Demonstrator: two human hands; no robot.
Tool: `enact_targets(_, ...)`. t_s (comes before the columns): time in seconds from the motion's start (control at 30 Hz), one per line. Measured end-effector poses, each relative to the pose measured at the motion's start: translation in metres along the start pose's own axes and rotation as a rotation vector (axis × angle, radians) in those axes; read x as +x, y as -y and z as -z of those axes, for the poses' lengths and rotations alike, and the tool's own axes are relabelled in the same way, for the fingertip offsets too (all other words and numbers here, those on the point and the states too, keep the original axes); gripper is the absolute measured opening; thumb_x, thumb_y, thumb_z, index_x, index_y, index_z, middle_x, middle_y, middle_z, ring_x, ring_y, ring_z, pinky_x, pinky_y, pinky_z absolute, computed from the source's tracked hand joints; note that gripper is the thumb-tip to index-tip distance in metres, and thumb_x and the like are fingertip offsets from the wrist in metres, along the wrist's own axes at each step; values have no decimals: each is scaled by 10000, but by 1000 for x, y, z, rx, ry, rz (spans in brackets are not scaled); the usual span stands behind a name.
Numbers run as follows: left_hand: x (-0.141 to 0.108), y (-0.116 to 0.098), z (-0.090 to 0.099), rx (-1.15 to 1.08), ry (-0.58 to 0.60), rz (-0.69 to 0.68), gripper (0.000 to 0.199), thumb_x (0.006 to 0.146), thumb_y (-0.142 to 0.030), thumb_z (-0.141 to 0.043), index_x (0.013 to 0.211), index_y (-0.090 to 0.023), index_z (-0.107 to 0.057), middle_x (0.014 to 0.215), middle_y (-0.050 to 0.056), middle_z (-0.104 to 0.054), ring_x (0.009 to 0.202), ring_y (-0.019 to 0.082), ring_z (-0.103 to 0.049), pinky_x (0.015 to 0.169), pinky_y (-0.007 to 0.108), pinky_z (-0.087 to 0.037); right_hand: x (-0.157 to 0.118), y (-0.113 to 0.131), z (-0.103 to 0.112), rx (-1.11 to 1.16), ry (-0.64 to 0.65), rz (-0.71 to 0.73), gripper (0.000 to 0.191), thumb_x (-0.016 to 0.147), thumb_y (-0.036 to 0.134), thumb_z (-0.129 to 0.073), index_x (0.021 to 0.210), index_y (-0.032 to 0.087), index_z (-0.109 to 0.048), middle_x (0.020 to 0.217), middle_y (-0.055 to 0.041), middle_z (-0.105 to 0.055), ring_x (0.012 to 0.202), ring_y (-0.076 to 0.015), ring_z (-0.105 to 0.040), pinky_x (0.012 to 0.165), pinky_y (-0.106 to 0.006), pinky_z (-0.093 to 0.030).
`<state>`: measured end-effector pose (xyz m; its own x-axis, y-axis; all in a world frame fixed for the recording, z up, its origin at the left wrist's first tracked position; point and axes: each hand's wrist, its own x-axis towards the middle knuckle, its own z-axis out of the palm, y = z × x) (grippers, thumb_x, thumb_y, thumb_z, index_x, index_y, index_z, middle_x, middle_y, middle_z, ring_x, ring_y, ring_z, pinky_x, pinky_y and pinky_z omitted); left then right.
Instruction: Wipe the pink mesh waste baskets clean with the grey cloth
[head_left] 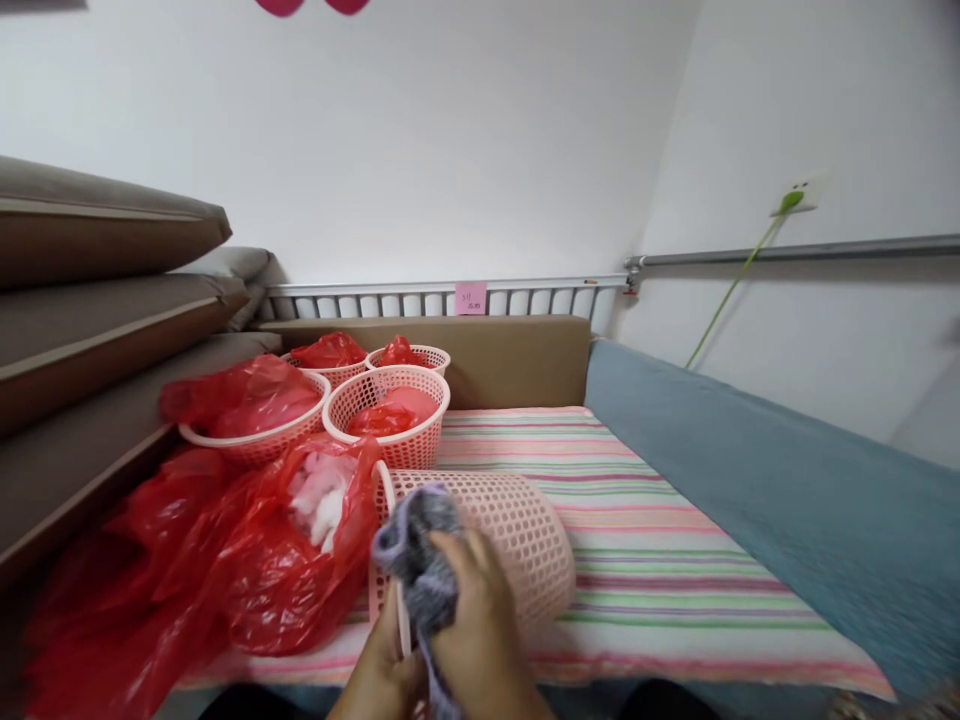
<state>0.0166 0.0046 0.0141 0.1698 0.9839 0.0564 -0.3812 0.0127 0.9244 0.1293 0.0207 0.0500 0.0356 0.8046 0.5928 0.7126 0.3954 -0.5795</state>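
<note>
A pink perforated plastic basket [517, 530] lies on its side in front of me, its mouth turned left. My left hand [390, 655] grips the near part of its rim. In my right hand [480, 610] is a crumpled grey cloth with lavender edges [424, 550], held against the basket by the rim; the hand is slightly blurred. Just left of the mouth sits an open red plastic bag [292, 580] with pink and white soft items [322, 495] inside.
Behind stand several upright pink baskets [386, 400] containing red plastic bags. Grey-brown cushions [112, 300] are stacked at left. A striped cloth [637, 560] covers the surface, bordered by a blue padded side [750, 460] and a brown backrest [517, 360]. A radiator [540, 297] lines the wall.
</note>
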Motion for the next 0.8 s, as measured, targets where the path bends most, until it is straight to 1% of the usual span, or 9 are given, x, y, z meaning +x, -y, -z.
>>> enact_targets(0.07, 0, 7, 6, 20, -61, -4, 448, 640, -295, -750, 1060, -185, -637, 1032, 84, -716, 1078, 321, -591, 1015, 458, -387, -5, 23, -7, 92, 48, 54, 569, 531, 61, -568, 1068, 241, -621, 1007, -75, -570, 927, -254, -539, 785, -367, -463)
enact_targets(0.13, 0, 14, 11, 23, -66, -43, 470, 640, -297, -750, 1079, -183, -626, 1080, 88, -702, 1109, 326, -573, 1023, 459, -379, -5, 21, -7, 96, 64, 106, 591, 526, 61, -567, 1086, 246, -614, 1047, -75, -561, 962, -254, -530, 821, -377, -453)
enact_targets(0.23, -3, 21, 16, 16, -17, -66, 598, 670, -353, -741, 1214, -224, -529, 1201, 92, -648, 1153, 307, -553, 1063, 455, -334, 3, -26, 4, -60, -14, 88, 582, 557, 35, -508, 1092, 235, -614, 1117, -82, -549, 1062, -262, -491, 912, -401, -408)
enact_targets(0.4, -10, 30, 20, 121, 52, 3, 624, 714, -388, -710, 1272, -216, -490, 1284, 134, -588, 1205, 319, -514, 1053, 434, -361, 16, -123, 39, -339, -159, -250, 515, 620, 32, -426, 1085, 171, -598, 985, -89, -587, 959, -241, -522, 855, -354, -435)
enact_targets(0.47, -12, 38, 21, 88, 82, 12, 617, 735, -427, -680, 1283, -223, -481, 1300, 134, -575, 1200, 322, -520, 1038, 437, -381, 15, -139, 47, -386, -154, -304, 507, 631, 44, -424, 1094, 167, -589, 965, -85, -587, 940, -242, -524, 838, -350, -439)
enact_targets(0.57, -13, 44, 19, 23, 87, 21, 614, 712, -452, -697, 1253, -240, -501, 1331, 129, -550, 1173, 322, -546, 1019, 431, -403, 10, -142, 47, -393, -157, -295, 514, 628, 39, -415, 1098, 160, -584, 978, -87, -582, 957, -244, -519, 849, -354, -435)
enact_targets(0.63, -10, 34, 12, -42, 78, 43, 698, 659, -410, -757, 1271, -236, -470, 1334, 143, -544, 1161, 326, -555, 1001, 429, -419, 6, -141, 43, -373, -166, -273, 516, 630, 44, -415, 1105, 159, -579, 994, -90, -579, 969, -249, -513, 856, -363, -434)
enact_targets(0.73, -2, -2, -6, -137, 57, 116, 936, 612, -246, -788, 1389, -208, -266, 1281, 183, -574, 1110, 345, -584, 917, 446, -469, 0, -146, 39, -332, -171, -232, 529, 613, 57, -421, 1109, 158, -575, 1015, -94, -572, 980, -256, -510, 858, -376, -436)
enact_targets(0.8, 4, -25, -16, -161, 35, 122, 932, 657, -174, -711, 1418, -205, -175, 1262, 184, -582, 1103, 340, -583, 863, 430, -488, -3, -154, 39, -295, -183, -222, 538, 599, 70, -422, 1109, 155, -571, 1023, -96, -569, 987, -262, -512, 862, -386, -437)
